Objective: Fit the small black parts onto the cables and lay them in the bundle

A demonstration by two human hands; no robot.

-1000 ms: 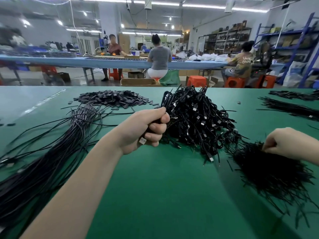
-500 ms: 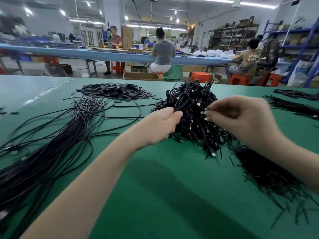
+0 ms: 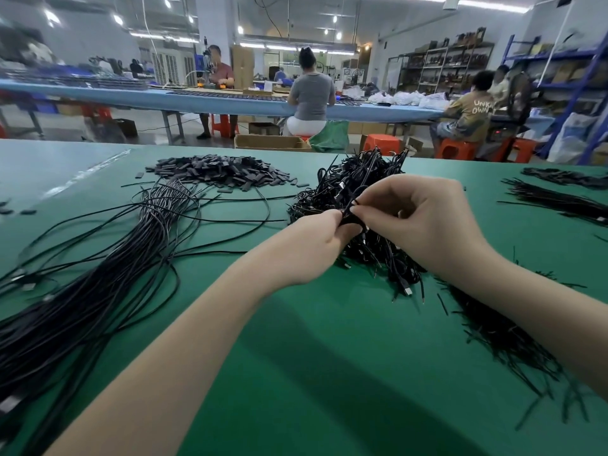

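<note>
Green table (image 3: 296,373) fills lower frame. Long cable bundle (image 3: 82,291) at left, tangled cable pile (image 3: 355,192) centre, loose sleeve heap (image 3: 217,169) upper left, thin strands (image 3: 500,334) right. Three workers behind; one shirt reads "UNK OWN". Left hand (image 3: 309,245) and right hand (image 3: 424,218) both pinch one cable (image 3: 350,212) over the pile, fingertips curled, touching.
</note>
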